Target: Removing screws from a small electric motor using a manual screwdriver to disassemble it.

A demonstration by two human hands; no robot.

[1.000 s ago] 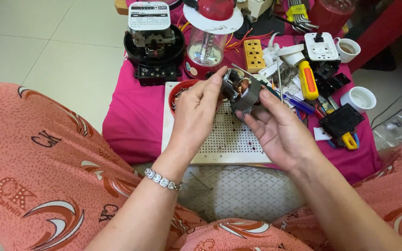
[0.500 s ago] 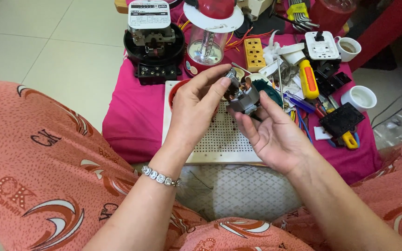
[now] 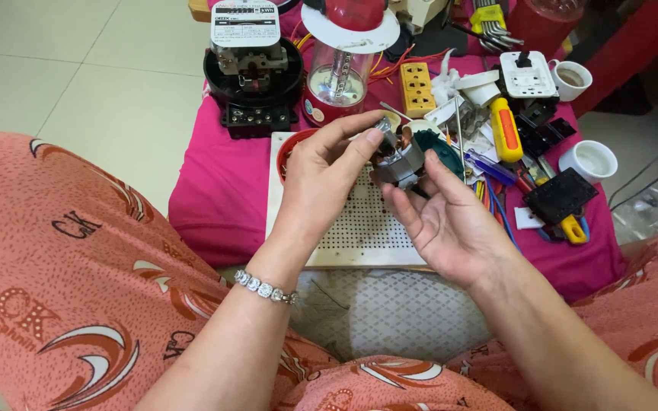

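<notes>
Together we pinch a small grey metal motor with copper windings [image 3: 399, 158] between left hand [image 3: 321, 179] and right hand [image 3: 451, 221], above the white perforated board [image 3: 359, 228]; loosening either grasp could drop it into the cluttered tools.

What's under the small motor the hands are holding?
Below the motor, held by the left hand and right hand, lies a white perforated board on a pink cloth. The hands cover part of the board, so anything lying there cannot be seen.
</notes>
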